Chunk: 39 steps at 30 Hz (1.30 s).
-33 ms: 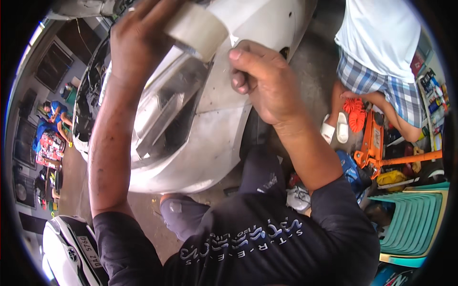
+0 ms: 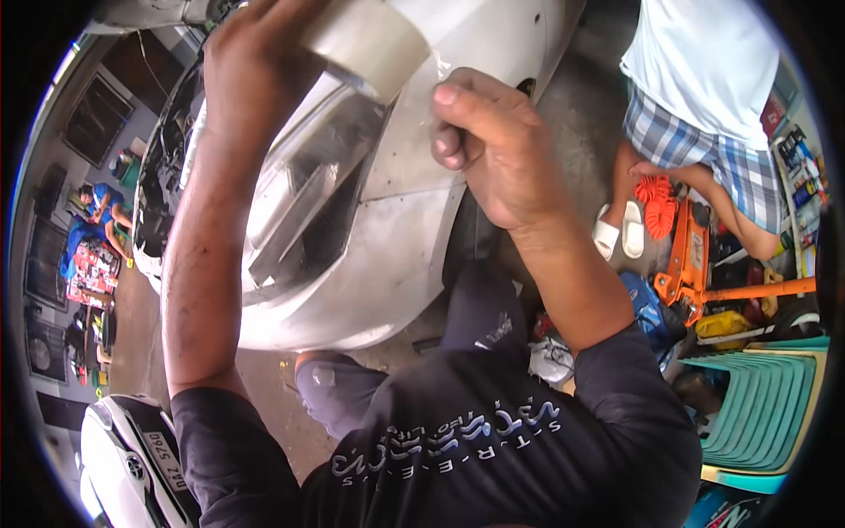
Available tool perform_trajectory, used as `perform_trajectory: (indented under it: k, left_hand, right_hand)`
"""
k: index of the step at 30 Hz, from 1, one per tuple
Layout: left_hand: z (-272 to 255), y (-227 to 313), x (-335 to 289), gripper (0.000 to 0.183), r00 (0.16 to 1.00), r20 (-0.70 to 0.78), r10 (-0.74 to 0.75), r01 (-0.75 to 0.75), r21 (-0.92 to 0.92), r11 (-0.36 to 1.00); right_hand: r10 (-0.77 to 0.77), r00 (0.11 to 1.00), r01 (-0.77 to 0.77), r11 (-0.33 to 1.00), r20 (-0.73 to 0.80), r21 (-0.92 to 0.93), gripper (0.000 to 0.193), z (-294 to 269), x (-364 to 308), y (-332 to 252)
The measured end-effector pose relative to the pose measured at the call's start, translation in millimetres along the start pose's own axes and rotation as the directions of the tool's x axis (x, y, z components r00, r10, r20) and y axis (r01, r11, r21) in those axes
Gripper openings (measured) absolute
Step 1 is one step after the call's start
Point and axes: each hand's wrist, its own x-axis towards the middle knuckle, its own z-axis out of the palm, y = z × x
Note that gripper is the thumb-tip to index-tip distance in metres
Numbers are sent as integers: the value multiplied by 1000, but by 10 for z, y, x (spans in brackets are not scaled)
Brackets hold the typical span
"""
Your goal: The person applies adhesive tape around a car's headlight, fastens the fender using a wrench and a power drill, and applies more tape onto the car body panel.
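High in the view, my left hand (image 2: 264,75) grips a wide roll of cream-coloured tape (image 2: 374,48), with the fingers cut off by the upper edge. My right hand (image 2: 493,145) is raised just to the right of the roll, thumb pressed against curled fingers. A small pale glint shows between the roll and those fingertips; whether they pinch the tape's end is not clear. Beneath both hands lies the front corner of a whitish, dull-surfaced car (image 2: 396,238). Its headlight (image 2: 304,198) sits between my forearms.
On the right, a person in a white shirt (image 2: 704,70) and checked shorts is beside an orange floor jack (image 2: 691,255) and a coiled orange hose (image 2: 656,207). Stacked green chairs (image 2: 761,409) stand lower right. A white vehicle (image 2: 119,458) is lower left; another person (image 2: 106,207) sits far left.
The tape roll and my right hand have shifted slightly to the right. My grip on the roll looks the same.
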Motion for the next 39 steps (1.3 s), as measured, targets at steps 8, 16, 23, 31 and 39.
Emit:
perform_trajectory:
  k: [8,16,23,31,39]
  left_hand:
    - [323,166,-42,35,897,185,-402,433,-556,709]
    - [350,236,177,17,815,388,-430,574,-441,690]
    - [498,77,254,30,798,591,118,8,-205,979]
    - [553,19,86,38,669,656,350,-381,-103,919]
    - [633,2,37,43,533,631,563,-658,-109,745]
  right_hand:
    - [-28,993,30,999,-112,16,21,-363,-538,288]
    - [51,994,-44,996,-97,77,24,-1257,-1280,967]
    - [243,966,-215,947,-93,237,20,-1535,-1474,1880]
    - [333,918,-302,939,-215,162,21,-1382,-1397,2553]
    - [410,872,-403,911,-266,83,21,-1243,-1339,2677]
